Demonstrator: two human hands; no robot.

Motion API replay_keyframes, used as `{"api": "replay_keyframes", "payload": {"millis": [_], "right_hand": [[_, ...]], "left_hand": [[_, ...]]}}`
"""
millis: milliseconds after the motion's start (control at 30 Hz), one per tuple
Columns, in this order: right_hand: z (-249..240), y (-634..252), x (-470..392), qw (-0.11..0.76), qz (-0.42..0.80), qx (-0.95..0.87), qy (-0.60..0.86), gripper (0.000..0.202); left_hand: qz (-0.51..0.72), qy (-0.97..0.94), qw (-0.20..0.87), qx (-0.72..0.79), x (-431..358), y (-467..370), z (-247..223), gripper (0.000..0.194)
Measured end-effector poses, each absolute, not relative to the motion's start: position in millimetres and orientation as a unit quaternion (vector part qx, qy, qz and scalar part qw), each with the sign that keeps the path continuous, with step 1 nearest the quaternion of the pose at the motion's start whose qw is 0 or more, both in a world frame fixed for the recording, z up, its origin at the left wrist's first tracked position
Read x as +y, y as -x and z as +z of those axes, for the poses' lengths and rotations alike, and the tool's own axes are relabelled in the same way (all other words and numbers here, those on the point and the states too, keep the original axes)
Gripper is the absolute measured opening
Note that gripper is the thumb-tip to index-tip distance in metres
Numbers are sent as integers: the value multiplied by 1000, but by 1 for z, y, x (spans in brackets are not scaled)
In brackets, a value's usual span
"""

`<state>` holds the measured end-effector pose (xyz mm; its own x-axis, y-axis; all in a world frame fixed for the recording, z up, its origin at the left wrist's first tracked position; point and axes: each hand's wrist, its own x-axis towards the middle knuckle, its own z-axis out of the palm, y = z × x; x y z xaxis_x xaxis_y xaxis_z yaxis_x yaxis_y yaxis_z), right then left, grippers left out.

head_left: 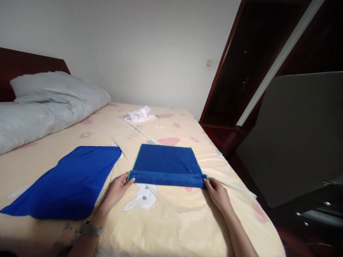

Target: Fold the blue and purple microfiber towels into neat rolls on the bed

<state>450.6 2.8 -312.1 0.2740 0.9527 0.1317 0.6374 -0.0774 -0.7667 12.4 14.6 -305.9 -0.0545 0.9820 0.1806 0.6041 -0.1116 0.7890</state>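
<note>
A blue towel with green edging point(166, 159) lies on the bed, its near edge folded or rolled into a band. My left hand point(119, 187) pinches the left end of that band between thumb and fingers. At the right end, my right hand point(217, 191) grips the band the same way. To the left of my left hand lies a second blue cloth point(72, 182), spread out with uneven edges and touched by neither hand.
The bed point(182, 228) has a patterned yellow sheet. Behind the towel sits a crumpled white plastic bag point(140, 114). A grey quilt point(53, 103) is heaped at the left. Past the bed's right edge stands a grey panel point(297, 139).
</note>
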Motion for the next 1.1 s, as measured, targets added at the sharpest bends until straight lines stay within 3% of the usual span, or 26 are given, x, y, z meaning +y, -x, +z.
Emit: {"api": "replay_keyframes", "payload": {"millis": [267,500,600,733,800,933,1100], "right_hand": [[-295,-453,-9,393,210,-565,694,47],[-298,-457,-21,281,213,-582,733,39],[-296,-455,-22,273,167,-585,745,37],[-288,-450,-30,342,67,-651,674,35],[-287,-448,-34,338,95,-709,612,33],[-295,-447,-34,280,170,-756,567,52],[-304,-452,-24,348,239,-677,603,43]], "left_hand": [[418,-609,188,648,16,-10,-302,37],[299,-654,159,676,5,14,-316,31],[342,-658,63,668,3,14,-313,28],[400,-723,-46,561,-5,5,-298,19],[350,-787,-28,507,-9,1,-295,24],[248,-832,13,497,-9,1,-303,49],[282,-799,79,525,-2,8,-309,44]]}}
